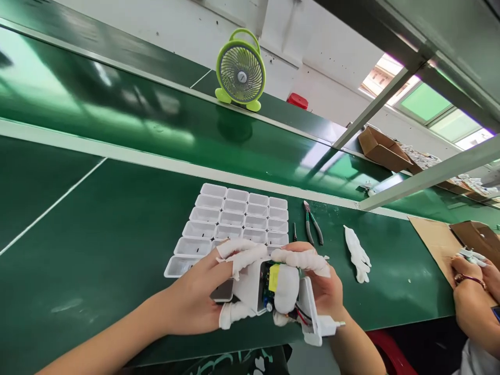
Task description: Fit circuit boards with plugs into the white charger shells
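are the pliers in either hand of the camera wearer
No, the pliers lie on the green tabletop, while the left hand and right hand hold an opened white device.

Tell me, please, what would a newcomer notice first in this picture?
Probably the lime-green electric fan, standing at the top centre, beyond the near green table. Next, perhaps, the grid of open white plastic shells on that table. In front of it, the left hand and right hand, with white-covered fingers, hold a white casing and a circuit board with a yellow component.
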A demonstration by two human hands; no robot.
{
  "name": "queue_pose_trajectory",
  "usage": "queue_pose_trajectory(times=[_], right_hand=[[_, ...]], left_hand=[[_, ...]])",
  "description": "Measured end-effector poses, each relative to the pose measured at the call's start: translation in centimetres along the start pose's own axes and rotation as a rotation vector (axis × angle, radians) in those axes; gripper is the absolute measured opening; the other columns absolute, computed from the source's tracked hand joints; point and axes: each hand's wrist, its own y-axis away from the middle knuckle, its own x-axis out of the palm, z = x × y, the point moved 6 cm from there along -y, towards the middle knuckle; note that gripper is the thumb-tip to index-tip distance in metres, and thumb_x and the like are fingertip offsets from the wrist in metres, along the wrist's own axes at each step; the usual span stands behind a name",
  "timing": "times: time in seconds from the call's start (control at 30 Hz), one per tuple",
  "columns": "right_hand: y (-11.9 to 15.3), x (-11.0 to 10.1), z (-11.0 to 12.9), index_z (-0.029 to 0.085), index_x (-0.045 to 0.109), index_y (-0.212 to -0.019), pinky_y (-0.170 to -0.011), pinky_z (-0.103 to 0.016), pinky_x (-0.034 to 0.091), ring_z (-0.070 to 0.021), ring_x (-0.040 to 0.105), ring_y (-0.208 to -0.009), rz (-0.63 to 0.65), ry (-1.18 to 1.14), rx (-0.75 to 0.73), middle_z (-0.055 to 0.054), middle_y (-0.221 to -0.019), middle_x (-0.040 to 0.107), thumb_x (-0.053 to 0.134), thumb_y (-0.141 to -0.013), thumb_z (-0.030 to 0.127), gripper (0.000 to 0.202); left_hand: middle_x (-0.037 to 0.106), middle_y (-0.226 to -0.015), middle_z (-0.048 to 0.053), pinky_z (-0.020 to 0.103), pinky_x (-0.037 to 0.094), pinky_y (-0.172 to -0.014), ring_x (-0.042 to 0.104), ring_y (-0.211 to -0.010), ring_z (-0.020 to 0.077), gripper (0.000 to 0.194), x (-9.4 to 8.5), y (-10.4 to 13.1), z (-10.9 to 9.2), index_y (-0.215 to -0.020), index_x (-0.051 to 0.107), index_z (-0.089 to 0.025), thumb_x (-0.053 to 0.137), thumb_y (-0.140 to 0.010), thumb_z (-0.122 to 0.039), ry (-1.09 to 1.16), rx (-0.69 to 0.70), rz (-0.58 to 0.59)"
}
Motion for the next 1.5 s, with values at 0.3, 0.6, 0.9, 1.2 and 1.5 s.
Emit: queue_pose_trajectory(times=[0.3,0.6,0.9,1.2,1.5], right_hand=[[0.4,-0.2,0.1,0.029,0.06,-0.141,-0.094,-0.046,0.062,-0.0306,0.066,-0.116,0.019,-0.001,0.038,-0.012,-0.122,0.073,0.082,-0.085,0.036,0.06],[0.4,-0.1,-0.1,0.031,0.06,-0.143,-0.092,-0.044,0.063,-0.0303,0.068,-0.113,0.03,-0.043,0.073,-0.011,-0.124,0.071,0.089,-0.079,0.035,0.07],[0.7,-0.1,-0.3,0.03,0.058,-0.145,-0.089,-0.048,0.064,-0.0321,0.068,-0.111,0.043,-0.017,0.063,-0.011,-0.124,0.073,0.088,-0.08,0.033,0.071],[0.8,-0.1,-0.3,0.032,0.056,-0.147,-0.087,-0.049,0.064,-0.0325,0.071,-0.107,0.064,-0.005,0.073,-0.011,-0.122,0.073,0.082,-0.084,0.025,0.068],[-0.4,0.0,2.8,0.023,0.051,-0.149,-0.092,-0.041,0.06,-0.029,0.069,-0.105,0.14,0.334,-0.111,-0.012,-0.111,0.075,0.08,-0.088,0.043,0.071]], left_hand=[[0.059,-0.141,0.014,0.035,0.057,-0.101,0.064,-0.125,0.0273,0.082,-0.1,0.1,-0.1,-0.164,0.02,-0.034,0.063,-0.095,-0.025,-0.068,0.033,0.037],[0.062,-0.136,0.017,0.036,0.059,-0.098,0.065,-0.123,0.0272,0.072,-0.2,-0.1,-0.4,-0.163,0.027,-0.026,0.059,-0.099,-0.024,-0.079,0.081,0.013],[0.062,-0.132,0.024,0.038,0.061,-0.095,0.065,-0.121,0.028,0.073,-0.5,-0.2,-0.4,-0.163,0.026,-0.015,0.06,-0.099,-0.024,-0.131,0.17,0.026],[0.063,-0.127,0.023,0.037,0.061,-0.091,0.067,-0.116,0.0283,0.072,-0.3,-0.2,-0.4,-0.162,0.03,-0.015,0.062,-0.098,-0.025,-0.139,0.16,-0.009],[0.06,-0.136,0.018,0.039,0.057,-0.102,0.062,-0.126,0.0285,0.069,0.5,0.0,-0.5,-0.159,0.034,-0.024,0.064,-0.097,-0.029,0.022,0.126,0.014]])
